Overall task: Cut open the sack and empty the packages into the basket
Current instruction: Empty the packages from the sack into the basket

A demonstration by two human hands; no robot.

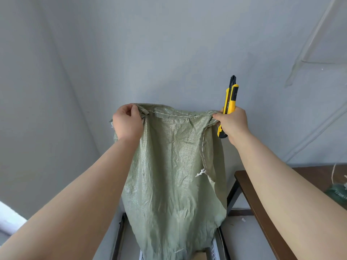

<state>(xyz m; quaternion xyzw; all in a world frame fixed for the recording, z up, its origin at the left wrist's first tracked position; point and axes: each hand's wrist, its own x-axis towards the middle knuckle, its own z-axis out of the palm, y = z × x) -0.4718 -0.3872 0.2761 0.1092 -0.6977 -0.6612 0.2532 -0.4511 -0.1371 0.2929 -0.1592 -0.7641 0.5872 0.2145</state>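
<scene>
Sack [172, 166] hangs above the basket [213, 248], its lower end reaching into it. The left hand [127, 122] is clenched round one top corner. The right hand [232, 122] pinches the other corner while clasping the knife [231, 98]. The woven cloth hangs limp and is probably light, soft and rather slick. Bunched corners at the stitched seam give the surest hold. A package [201, 256] lies in the basket.

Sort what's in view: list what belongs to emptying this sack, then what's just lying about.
Belongs to the job: green sack, held up by the left hand and right hand; yellow utility knife, also in the right hand; white basket under the sack.
Just lying about: brown table; green bundle on it; white object at lower left.
</scene>
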